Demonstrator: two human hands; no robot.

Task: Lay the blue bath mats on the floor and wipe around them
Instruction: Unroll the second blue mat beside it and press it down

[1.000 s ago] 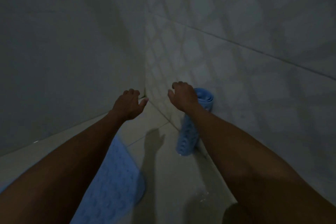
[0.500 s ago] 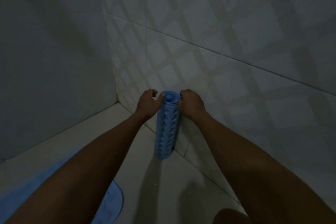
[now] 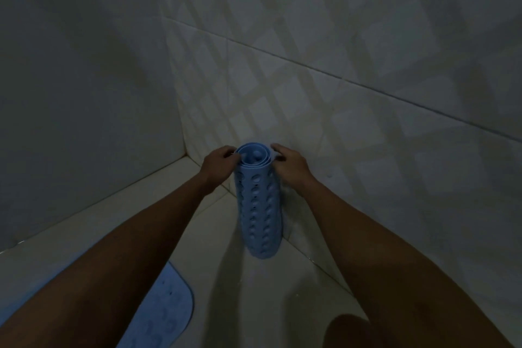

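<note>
A rolled blue bath mat point(image 3: 260, 206), dotted with holes and bumps, stands upright on the pale tiled floor point(image 3: 231, 285) by the right-hand wall. My left hand point(image 3: 220, 162) grips the left side of the roll's top, fingers curled at its rim. On the opposite side my right hand point(image 3: 289, 161) grips the top the same way. A second blue bath mat point(image 3: 166, 316) lies flat on the floor at the lower left, partly hidden under my left forearm.
Two tiled walls meet in a corner point(image 3: 183, 150) just behind the roll. The room is dim. My knee point(image 3: 350, 332) shows at the bottom edge, right of centre.
A second ago only my right hand held the roll against the wall. My left hand came over and took its top too, and the roll now stands upright between both hands.
</note>
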